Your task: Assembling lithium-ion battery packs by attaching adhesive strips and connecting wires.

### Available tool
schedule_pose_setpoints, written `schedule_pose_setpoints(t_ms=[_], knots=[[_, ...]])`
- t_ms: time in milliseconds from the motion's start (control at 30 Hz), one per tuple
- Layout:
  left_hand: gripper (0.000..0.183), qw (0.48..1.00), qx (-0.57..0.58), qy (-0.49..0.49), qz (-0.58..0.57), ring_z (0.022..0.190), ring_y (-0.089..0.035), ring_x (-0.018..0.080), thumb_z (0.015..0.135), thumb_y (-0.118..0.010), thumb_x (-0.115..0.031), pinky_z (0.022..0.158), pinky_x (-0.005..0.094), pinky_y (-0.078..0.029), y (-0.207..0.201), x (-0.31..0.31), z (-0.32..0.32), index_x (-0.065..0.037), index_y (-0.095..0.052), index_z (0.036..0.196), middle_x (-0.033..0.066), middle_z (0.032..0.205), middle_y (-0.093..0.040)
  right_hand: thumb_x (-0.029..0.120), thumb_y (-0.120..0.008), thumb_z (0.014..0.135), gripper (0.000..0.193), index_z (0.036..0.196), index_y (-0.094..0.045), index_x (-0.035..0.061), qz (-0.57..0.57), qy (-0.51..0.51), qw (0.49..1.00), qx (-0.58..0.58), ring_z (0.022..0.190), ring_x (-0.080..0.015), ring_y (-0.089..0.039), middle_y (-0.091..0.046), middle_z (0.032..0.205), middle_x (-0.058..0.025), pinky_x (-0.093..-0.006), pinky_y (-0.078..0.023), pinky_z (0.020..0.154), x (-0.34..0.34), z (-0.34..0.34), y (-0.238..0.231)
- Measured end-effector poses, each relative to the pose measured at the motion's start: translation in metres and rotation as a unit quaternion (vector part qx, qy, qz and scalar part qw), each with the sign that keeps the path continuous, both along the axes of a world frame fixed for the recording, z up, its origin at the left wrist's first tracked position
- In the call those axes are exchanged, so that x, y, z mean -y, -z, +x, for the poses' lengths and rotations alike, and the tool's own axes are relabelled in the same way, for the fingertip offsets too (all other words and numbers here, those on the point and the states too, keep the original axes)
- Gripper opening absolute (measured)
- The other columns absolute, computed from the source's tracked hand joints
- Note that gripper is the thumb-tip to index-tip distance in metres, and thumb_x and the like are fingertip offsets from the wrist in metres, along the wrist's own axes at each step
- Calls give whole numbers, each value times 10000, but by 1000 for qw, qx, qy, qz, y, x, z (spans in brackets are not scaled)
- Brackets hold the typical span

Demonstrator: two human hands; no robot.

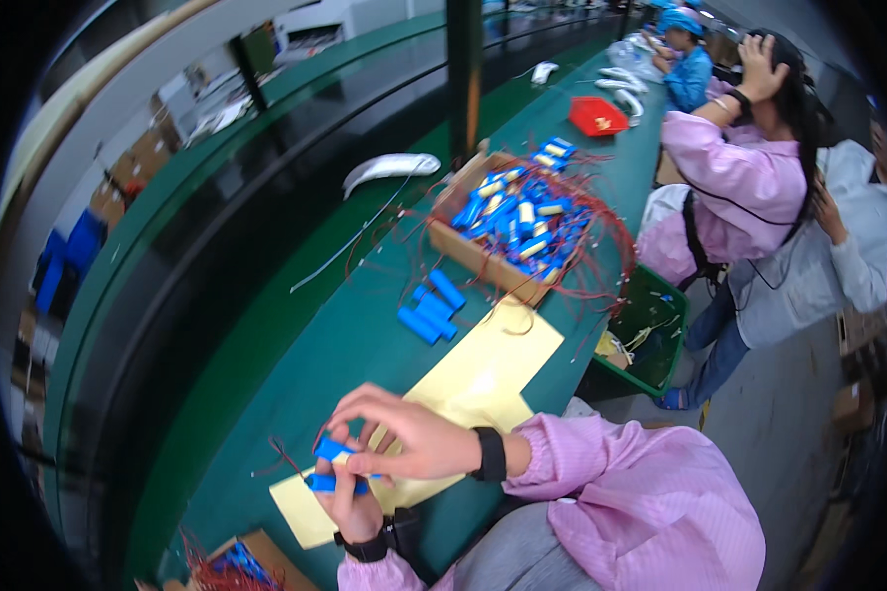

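Note:
Just above the green work surface, my left hand [353,510] grips a blue battery [321,483] with thin dark red wires trailing from its end. My right hand [419,439] reaches over from the right. Its thumb and fingers close on another blue piece [329,448] with a small pale yellow patch, right beside my left fingertips. Whether the two blue pieces are joined is hidden by my fingers. Pale yellow sheets [493,355] lie flat under and beyond my hands. Several bare blue batteries [430,313] lie loose past the sheets.
A cardboard box [483,261] piled with wired blue batteries stands ahead, another box [281,563] at lower left. A red bin [597,116] and white curved parts [394,169] lie farther off. A green crate [650,330] is at right. Co-workers sit and stand along the right side.

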State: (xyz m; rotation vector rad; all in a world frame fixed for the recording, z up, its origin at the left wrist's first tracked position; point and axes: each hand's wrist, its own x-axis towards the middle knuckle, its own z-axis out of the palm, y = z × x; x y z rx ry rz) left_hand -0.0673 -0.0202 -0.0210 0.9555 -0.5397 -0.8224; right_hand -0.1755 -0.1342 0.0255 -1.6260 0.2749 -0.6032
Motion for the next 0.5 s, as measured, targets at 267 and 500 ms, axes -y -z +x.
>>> schedule_pose_setpoints(t_ms=[267, 500], knots=[[267, 994, -9, -14, 108, 816, -545, 145, 985, -472, -226, 701, 279, -450, -8, -10, -7, 11, -579, 1045, 49, 880, -574, 309, -569, 932, 355, 1184, -572, 58, 15, -53, 998, -9, 918, -151, -574, -551, 1080, -68, -275, -519, 747, 5, -7, 4], [360, 992, -46, 110, 50, 930, -559, 208, 986, -474, -288, 868, 346, -467, 5, -16, 2, 32, -541, 1139, 132, 1220, -547, 261, -645, 880, 317, 1134, -593, 79, 104, -67, 992, -14, 773, -115, -566, -589, 939, -48, -250, -472, 652, 4, -15, -7]])
